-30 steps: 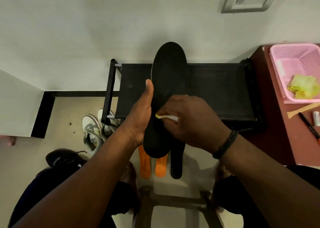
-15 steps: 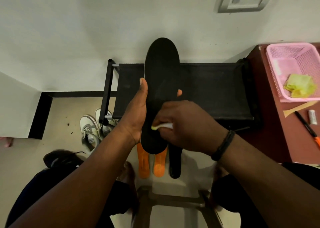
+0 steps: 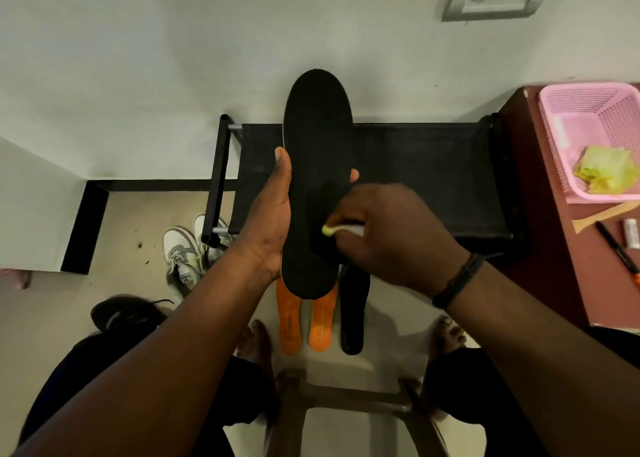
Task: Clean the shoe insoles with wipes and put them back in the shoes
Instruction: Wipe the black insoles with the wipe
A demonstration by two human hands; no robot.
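Observation:
My left hand [image 3: 268,222] grips a long black insole [image 3: 317,137] from its left edge, holding it upright in front of me. My right hand [image 3: 388,234] is closed on a small white and yellow wipe [image 3: 341,229] pressed against the insole's lower half. On the floor below lie two orange insoles [image 3: 289,321] and another black insole [image 3: 353,312], side by side. A pair of white sneakers [image 3: 183,252] stands at the left under the rack. A black shoe [image 3: 126,312] sits near my left knee.
A black shoe rack [image 3: 426,176] stands against the wall ahead. At the right, a maroon table [image 3: 550,234] carries a pink basket [image 3: 568,124] with crumpled yellow-green wipes [image 3: 604,169], a wooden stick and markers. My bare feet and a stool frame [image 3: 349,397] are below.
My right hand has slid the wipe down and to the right across the insole. The left hand keeps the insole in about the same place.

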